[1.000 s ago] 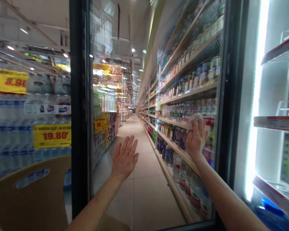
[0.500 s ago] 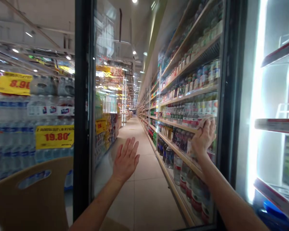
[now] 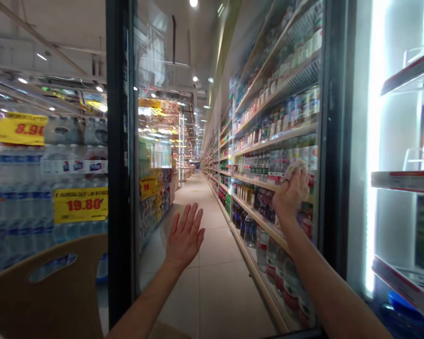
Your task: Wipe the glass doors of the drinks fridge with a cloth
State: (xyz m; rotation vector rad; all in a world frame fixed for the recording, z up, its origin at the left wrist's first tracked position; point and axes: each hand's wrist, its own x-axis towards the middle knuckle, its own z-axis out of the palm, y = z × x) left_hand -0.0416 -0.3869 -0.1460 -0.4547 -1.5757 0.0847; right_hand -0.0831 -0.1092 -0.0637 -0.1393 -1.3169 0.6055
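Observation:
In the middle of the head view stands a dark-framed glass door (image 3: 212, 301). My left hand (image 3: 184, 240) lies flat against its pane, fingers stretched out, holding nothing. Higher up and to the right, my right hand (image 3: 292, 195) presses a pale crumpled cloth (image 3: 298, 165) against the same glass. Its fingers lie over the cloth, so part of it is hidden. Rows of bottles and cans on shelves show in or through the pane; I cannot tell which.
On the right, lit cooler shelves (image 3: 404, 182) stand beside the door frame (image 3: 334, 141). At the lower left is a tan chair-like back (image 3: 38, 301) with a slot. Behind it are stacked packs of bottled water (image 3: 14, 202) with yellow price signs (image 3: 80, 205).
My right hand has slid a little left and up across the glass with the cloth. The left hand has stayed in nearly the same place.

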